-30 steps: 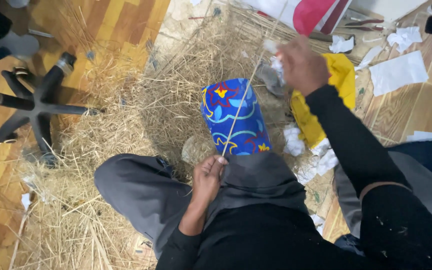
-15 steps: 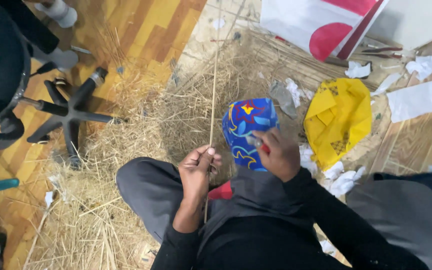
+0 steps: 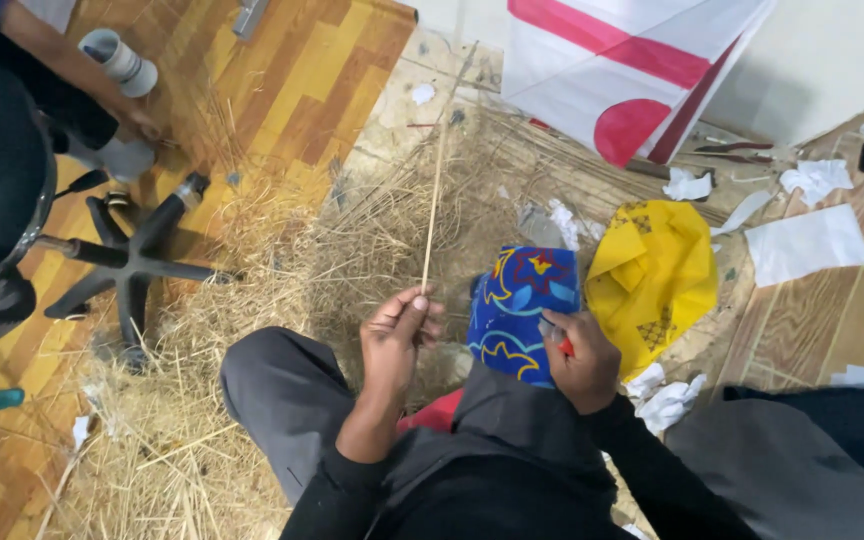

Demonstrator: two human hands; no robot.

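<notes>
My left hand (image 3: 399, 335) pinches the near end of a long thin pale stick (image 3: 435, 190) that points away over the straw. My right hand (image 3: 580, 358) rests against the lower right edge of a blue patterned sheet (image 3: 518, 312) with red and yellow shapes, which lies over my knee. A small tool with a red part sits between its fingers. A crumpled yellow patterned sheet (image 3: 653, 280) lies just right of the blue one.
Loose straw (image 3: 282, 270) covers the floor around my legs. A black office chair base (image 3: 132, 265) stands at the left, with another person's foot and a white roll beyond it. A red and white kite (image 3: 632, 70) leans at the back. White paper scraps (image 3: 807, 240) lie at the right.
My right hand came down from far out along the stick to the blue sheet's edge. The stick now stands almost straight away from me. My view has shifted.
</notes>
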